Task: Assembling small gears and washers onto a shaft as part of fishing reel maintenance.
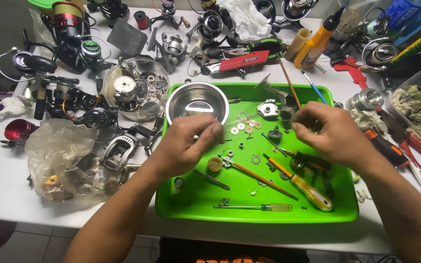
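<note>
We count one green tray (191, 204), one steel bowl (197, 100), two screwdrivers (304, 187) in the tray, two hands (186, 146), one plastic bag (59, 160), one orange bottle (313, 44).

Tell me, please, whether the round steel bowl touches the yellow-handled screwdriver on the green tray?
Apart: the head view shows bare green tray between steel bowl and yellow-handled screwdriver.
</note>
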